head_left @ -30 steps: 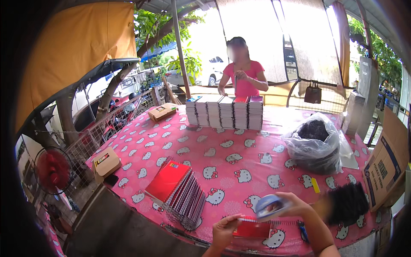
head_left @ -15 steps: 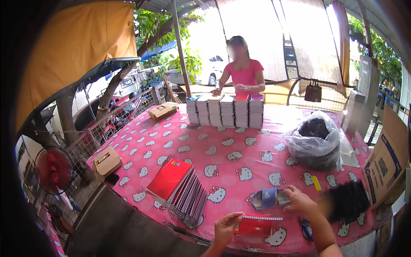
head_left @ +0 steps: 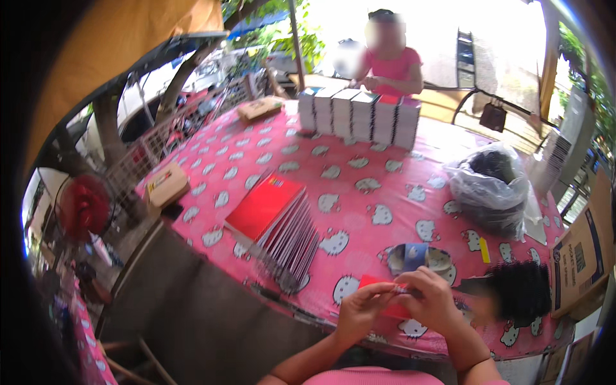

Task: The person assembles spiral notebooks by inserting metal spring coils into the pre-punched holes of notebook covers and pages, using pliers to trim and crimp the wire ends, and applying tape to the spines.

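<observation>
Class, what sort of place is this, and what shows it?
Probably a sheltered outdoor workspace, perhaps for putting notebooks together: there is a stack of spiral notebooks, an orange tarp and a tree trunk.

Red notebook (head_left: 396, 312) lies mostly hidden by left hand (head_left: 361, 314) and right hand (head_left: 433, 298), detail at their fingertips is too small to tell, co-worker (head_left: 393, 69)'s lower body is lost behind notebook stacks (head_left: 364, 119), orange tarp (head_left: 128, 51) is cut off at top, red fan (head_left: 85, 206) blurs.
</observation>
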`<act>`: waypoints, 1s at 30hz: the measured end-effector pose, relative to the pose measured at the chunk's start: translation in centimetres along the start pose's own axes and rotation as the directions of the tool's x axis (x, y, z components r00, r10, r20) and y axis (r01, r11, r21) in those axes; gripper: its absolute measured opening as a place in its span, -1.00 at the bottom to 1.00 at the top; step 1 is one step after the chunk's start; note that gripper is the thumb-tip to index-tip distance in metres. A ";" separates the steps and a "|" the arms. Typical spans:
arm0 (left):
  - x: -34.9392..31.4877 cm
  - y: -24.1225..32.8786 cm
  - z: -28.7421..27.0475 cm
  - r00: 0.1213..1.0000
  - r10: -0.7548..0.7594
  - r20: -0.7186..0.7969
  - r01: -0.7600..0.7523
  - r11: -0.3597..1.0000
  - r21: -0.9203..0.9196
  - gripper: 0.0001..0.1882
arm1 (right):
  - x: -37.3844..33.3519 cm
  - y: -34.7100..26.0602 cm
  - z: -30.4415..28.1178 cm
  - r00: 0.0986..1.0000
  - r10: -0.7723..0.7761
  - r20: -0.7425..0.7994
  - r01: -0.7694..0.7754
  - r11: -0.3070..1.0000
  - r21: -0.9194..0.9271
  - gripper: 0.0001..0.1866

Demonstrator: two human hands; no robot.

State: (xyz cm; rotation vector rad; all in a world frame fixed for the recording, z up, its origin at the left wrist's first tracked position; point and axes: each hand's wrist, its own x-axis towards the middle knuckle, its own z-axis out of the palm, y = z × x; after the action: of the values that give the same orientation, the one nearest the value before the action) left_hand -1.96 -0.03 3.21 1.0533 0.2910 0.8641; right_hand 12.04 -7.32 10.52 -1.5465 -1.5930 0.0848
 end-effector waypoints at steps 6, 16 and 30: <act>-1.2 1.2 -0.5 0.988 0.156 0.018 -0.155 0.946 0.285 -0.79 | 0.0 -0.2 1.0 0.991 -0.134 0.026 0.134 0.991 -0.010 -0.75; -0.9 1.1 -1.1 0.990 0.112 -0.081 -0.117 0.992 -0.054 -0.80 | 0.5 -2.0 2.0 0.998 -0.054 0.041 0.052 0.998 0.037 -0.85; -3.3 12.2 -3.6 0.638 0.698 -0.326 -0.617 0.716 0.326 -0.66 | 9.8 -4.8 5.9 0.972 -0.011 -0.236 0.123 0.877 0.465 -0.69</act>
State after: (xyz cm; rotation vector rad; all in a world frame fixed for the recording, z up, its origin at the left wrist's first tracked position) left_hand -12.10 2.45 11.20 1.1498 0.3621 1.7927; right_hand 6.42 2.76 15.06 -1.0713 -1.3170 0.2366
